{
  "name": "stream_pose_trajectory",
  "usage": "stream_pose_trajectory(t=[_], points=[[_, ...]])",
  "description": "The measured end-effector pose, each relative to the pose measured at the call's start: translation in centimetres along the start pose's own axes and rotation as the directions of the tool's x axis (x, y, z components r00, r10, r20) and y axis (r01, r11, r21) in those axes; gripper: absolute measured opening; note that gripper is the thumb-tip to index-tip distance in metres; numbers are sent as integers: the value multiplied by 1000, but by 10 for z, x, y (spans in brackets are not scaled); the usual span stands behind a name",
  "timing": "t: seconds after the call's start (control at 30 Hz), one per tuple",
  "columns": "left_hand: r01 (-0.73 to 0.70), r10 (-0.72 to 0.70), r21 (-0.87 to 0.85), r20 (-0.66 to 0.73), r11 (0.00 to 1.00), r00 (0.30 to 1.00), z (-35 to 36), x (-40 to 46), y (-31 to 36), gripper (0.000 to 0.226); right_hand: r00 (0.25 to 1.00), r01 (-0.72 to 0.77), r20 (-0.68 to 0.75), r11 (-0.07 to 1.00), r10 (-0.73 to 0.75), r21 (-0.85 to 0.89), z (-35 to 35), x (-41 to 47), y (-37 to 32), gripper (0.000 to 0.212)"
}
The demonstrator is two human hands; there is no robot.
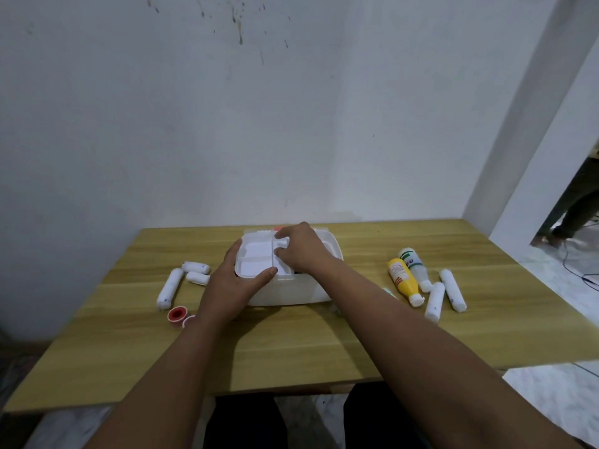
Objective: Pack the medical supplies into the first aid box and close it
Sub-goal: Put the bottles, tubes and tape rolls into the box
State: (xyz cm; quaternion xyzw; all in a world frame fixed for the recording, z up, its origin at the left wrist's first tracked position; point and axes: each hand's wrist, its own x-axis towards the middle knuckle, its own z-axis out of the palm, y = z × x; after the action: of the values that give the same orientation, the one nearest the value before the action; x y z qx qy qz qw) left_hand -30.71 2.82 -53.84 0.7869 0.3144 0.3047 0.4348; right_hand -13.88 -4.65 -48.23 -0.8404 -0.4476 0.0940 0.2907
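A white first aid box (301,291) stands open at the middle of the wooden table (291,348). A white divided inner tray (256,260) is tilted over its left part. My left hand (231,288) grips the tray's near left edge, thumb on its rim. My right hand (299,251) holds the tray's middle handle from above. Three white bandage rolls (186,278) and a red tape roll (176,315) lie left of the box. On the right lie a yellow bottle (405,281), a white bottle (416,268) and two bandage rolls (445,294).
The table stands against a stained white wall. A second small tape roll (188,320) peeks out beside my left wrist. At the far right a doorway shows a person's legs (570,209) and a cable on the floor.
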Motion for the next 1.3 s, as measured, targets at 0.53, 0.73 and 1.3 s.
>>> stream_pose_trajectory(t=[0.53,0.73,1.3], points=[[16,-15,-29,14,999,1000,-2,-1,2,102,1000,-9,15,1000,9,-23,1,-1,-7,42],[17,-17,7,40,1000,999,-4,2,3,103,987,57,-152,998,-54,16,-52,-18,13,29],[55,-56,20,77,998,995,-8,-7,23,94,921,4,289,732,263,-681,-95,-99,80,56]])
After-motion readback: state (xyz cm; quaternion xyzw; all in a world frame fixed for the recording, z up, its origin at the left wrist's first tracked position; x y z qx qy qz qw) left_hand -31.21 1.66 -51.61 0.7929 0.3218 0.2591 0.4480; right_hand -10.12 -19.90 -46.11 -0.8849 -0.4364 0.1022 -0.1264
